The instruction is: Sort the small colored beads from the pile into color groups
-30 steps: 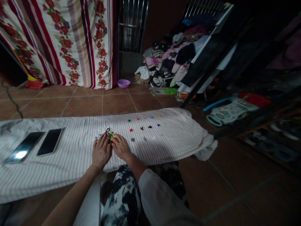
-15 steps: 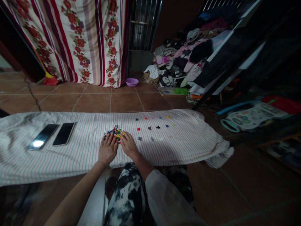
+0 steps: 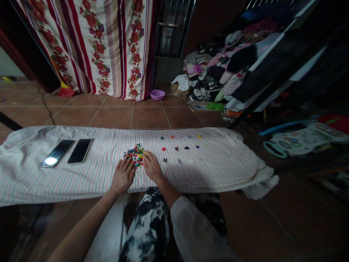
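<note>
A pile of small multicoloured pieces (image 3: 138, 154), too small to name exactly, lies on the striped cloth (image 3: 95, 182). My left hand (image 3: 124, 173) rests flat at the pile's near left edge, fingers stretched onto the pieces. On the other side, my right hand (image 3: 151, 165) lies with its fingers extended, the tips touching the pile's right edge. To the right, similar pieces are set out apart in rows by colour, among them a red piece (image 3: 164, 149), a black piece (image 3: 187, 147) and a yellow piece (image 3: 199, 137).
Two phones, one with a bright reflection (image 3: 57, 153) and another phone (image 3: 80, 151), lie on the cloth's left. Beyond are a purple basin (image 3: 157, 95), a floral curtain (image 3: 111, 47) and a heap of clothes (image 3: 218, 69). A toy panel (image 3: 308, 134) stands right.
My hands have drawn slightly apart, and more of the pile shows between them, looking more spread out. The whole view has shifted a little to the right.
</note>
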The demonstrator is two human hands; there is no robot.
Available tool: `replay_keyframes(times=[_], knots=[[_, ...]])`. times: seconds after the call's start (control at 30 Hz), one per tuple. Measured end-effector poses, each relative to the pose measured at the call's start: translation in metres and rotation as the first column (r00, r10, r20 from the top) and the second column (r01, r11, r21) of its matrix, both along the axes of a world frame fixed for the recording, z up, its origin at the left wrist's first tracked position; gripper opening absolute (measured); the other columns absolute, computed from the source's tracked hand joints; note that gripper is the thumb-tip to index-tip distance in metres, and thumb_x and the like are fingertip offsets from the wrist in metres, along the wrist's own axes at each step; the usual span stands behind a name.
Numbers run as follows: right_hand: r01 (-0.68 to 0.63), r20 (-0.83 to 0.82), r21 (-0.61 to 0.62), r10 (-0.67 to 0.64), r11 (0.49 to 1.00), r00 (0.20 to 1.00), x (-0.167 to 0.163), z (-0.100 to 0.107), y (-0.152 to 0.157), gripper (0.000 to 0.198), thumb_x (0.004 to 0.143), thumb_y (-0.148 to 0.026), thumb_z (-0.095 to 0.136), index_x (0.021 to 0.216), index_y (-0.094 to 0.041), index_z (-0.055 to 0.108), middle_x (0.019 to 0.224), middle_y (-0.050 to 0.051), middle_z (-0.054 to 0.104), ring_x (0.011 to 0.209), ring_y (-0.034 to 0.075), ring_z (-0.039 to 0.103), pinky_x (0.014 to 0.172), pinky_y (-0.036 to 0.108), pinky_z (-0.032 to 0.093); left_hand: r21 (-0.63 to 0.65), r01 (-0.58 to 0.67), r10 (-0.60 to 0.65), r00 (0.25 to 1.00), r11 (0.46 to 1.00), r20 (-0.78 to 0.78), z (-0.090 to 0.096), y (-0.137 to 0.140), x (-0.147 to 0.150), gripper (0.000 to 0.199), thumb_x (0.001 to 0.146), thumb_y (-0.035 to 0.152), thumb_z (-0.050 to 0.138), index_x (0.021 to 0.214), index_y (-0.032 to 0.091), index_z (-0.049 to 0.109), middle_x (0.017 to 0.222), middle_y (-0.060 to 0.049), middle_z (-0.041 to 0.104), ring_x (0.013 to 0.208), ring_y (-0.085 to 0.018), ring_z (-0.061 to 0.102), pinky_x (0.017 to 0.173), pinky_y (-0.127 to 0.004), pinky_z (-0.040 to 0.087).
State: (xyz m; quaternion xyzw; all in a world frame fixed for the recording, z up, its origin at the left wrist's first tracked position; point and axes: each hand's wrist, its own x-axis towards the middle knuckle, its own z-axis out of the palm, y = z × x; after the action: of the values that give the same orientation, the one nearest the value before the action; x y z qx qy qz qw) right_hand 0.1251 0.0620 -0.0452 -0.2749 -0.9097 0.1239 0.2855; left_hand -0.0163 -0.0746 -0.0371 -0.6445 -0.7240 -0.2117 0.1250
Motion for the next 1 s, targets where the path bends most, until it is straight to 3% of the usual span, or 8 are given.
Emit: replay_keyframes(times=[0.37, 0.67, 1.0], knots=[[0.023, 0.081, -0.027, -0.021, 0.999, 0.997, 0.000, 0.006, -0.003, 0.045, 0.099, -0.025, 0.040, 0.142, -0.017, 0.052, 0.151, 0.012, 0.045, 0.141, 0.024, 0.035, 0.117, 0.046, 0.036, 0.010, -0.011, 0.010, 1.000, 1.000, 0.024, -0.005, 0.019, -0.006, 0.047, 0.097, 0.036, 0.034, 0.133, 0.017, 0.057, 0.146, -0.013, 0.050, 0.144, -0.031, 0.034, 0.112, -0.054, 0.037], [0.031, 0.096, -0.024, -0.029, 0.999, 0.995, 0.003, 0.010, -0.005, 0.046, 0.098, -0.023, 0.044, 0.143, -0.019, 0.049, 0.150, 0.010, 0.046, 0.140, 0.022, 0.036, 0.118, 0.043, 0.033, 0.102, 0.010, -0.014, 0.999, 0.995, 0.044, -0.013, 0.020, -0.007, 0.044, 0.096, 0.034, 0.035, 0.132, 0.018, 0.054, 0.143, -0.015, 0.052, 0.145, -0.030, 0.033, 0.111, -0.055, 0.039], [0.045, 0.089, -0.020, -0.043, 0.999, 0.995, 0.003, 0.010, -0.005, 0.044, 0.099, -0.026, 0.042, 0.140, -0.016, 0.052, 0.151, 0.012, 0.045, 0.140, 0.023, 0.036, 0.117, 0.040, 0.035, 0.121, 0.009, -0.016, 0.998, 0.993, 0.061, -0.012, 0.019, -0.005, 0.038, 0.095, 0.032, 0.036, 0.123, 0.018, 0.057, 0.135, -0.015, 0.058, 0.142, -0.030, 0.036, 0.111, -0.055, 0.039]])
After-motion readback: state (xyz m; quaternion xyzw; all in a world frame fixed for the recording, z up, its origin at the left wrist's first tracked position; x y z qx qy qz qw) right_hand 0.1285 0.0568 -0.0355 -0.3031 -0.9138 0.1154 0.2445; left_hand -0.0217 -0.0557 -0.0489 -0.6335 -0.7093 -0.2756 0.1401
